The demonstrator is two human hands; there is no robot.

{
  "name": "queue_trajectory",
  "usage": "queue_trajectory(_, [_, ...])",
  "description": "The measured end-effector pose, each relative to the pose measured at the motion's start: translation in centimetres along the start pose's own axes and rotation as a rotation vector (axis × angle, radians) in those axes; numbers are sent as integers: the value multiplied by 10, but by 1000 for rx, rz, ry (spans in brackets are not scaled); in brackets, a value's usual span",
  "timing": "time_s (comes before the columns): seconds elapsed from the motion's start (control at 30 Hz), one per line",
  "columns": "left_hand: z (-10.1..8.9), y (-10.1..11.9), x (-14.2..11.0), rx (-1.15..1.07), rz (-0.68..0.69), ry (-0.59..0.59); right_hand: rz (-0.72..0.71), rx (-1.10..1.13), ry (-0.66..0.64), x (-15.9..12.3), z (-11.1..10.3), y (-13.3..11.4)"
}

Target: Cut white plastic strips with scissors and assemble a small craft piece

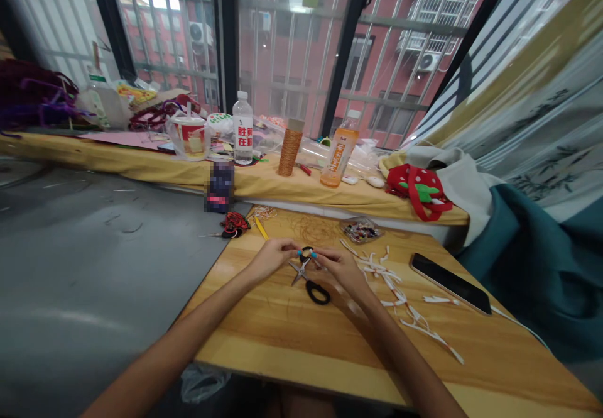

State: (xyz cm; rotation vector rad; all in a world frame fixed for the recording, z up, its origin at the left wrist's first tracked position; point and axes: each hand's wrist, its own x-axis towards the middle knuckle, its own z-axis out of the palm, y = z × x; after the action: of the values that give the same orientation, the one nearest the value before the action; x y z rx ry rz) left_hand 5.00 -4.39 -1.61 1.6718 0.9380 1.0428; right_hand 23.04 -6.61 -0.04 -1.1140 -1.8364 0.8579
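Over the wooden table [282, 336], my left hand [273, 258] and my right hand [343, 268] face each other with their fingertips pinched. Blue shows on the thumbnails of both. Whatever sits between the fingers is too small to make out. Right beneath them lies a pair of scissors [298, 272] with black handles, its blades spread apart. One handle loop shows between my two hands, and the other points toward me. White cord pieces [391, 280] with orange bits are scattered to the right of my right hand. A yellow craft knife [260, 228] rests beyond my left hand.
A clear box of beads [362, 230] stands at the table's back, a phone [451, 283] at its right. On the yellow-covered sill are a water bottle [243, 130], an orange drink bottle [340, 151], a cord-wrapped cylinder [290, 149] and a red strawberry bag [417, 187].
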Motion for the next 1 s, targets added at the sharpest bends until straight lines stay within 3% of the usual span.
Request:
queue_trajectory(0.13, [4,3,-2,-7,37,60,18,9,27,0,3,3])
queue_trajectory(0.37, [13,7,-7,-2,91,90,173,167,81,1,9,2])
queue_trajectory(0.57, [16,4,-8,-46,76,51,352,406,98,0,13,-2])
queue_trajectory(0.7, [16,7,-8,-113,33,38,395,578,77,-3,19,-7])
queue_trajectory(1.0, [18,6,-7,-139,52,8,450,733,68,-10,24,-8])
